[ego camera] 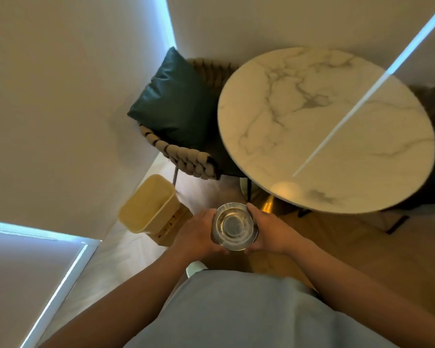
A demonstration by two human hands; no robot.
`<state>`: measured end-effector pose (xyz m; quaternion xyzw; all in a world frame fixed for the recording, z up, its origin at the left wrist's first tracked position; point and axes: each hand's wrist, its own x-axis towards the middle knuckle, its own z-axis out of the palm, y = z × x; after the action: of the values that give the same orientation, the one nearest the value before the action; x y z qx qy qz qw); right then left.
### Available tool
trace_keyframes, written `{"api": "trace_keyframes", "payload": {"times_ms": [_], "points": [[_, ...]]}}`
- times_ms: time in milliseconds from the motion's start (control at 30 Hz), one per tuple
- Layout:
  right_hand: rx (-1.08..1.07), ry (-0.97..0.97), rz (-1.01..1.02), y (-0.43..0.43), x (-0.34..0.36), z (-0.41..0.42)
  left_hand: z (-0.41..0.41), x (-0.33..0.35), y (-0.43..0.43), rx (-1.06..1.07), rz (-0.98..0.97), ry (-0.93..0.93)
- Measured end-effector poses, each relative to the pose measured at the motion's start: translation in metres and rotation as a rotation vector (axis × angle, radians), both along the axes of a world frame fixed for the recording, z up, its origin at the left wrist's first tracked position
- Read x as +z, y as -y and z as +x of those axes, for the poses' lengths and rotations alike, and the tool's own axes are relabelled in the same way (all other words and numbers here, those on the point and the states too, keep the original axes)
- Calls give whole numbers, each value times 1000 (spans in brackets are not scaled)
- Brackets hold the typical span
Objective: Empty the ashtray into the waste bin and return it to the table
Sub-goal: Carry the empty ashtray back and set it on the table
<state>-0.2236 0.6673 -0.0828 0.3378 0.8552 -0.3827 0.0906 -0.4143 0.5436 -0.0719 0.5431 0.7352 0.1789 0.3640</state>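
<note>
The round metal ashtray (234, 226) is up in the air, mouth upward, off the near edge of the marble desk (324, 126). The left hand (196, 234) and right hand (266, 233) each have their grip clamped on its sides. The yellow waste bin (148, 204) stands on the floor to the left, by a woven chair (183, 156) with a dark green cushion (176, 101).

Round marble table (324, 126) looks bare; waste bin (150, 204) stands on floor (206, 189).
</note>
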Motion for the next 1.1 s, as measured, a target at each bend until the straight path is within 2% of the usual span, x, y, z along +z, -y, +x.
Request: {"api": "trace_keyframes", "payload": {"times_ms": [300,533,767,1100], "points": [[-189,26,-40,12,0,131,110,-8,-21,-189,2,-69],[-292,-28,-69,17,3,187,160,-7,-36,-269,6,-97],[-343,-44,-93,17,3,205,175,-4,-44,-298,11,-77],[-396,-5,-123,-21,1,188,156,-12,-95,-352,-28,-45]]}}
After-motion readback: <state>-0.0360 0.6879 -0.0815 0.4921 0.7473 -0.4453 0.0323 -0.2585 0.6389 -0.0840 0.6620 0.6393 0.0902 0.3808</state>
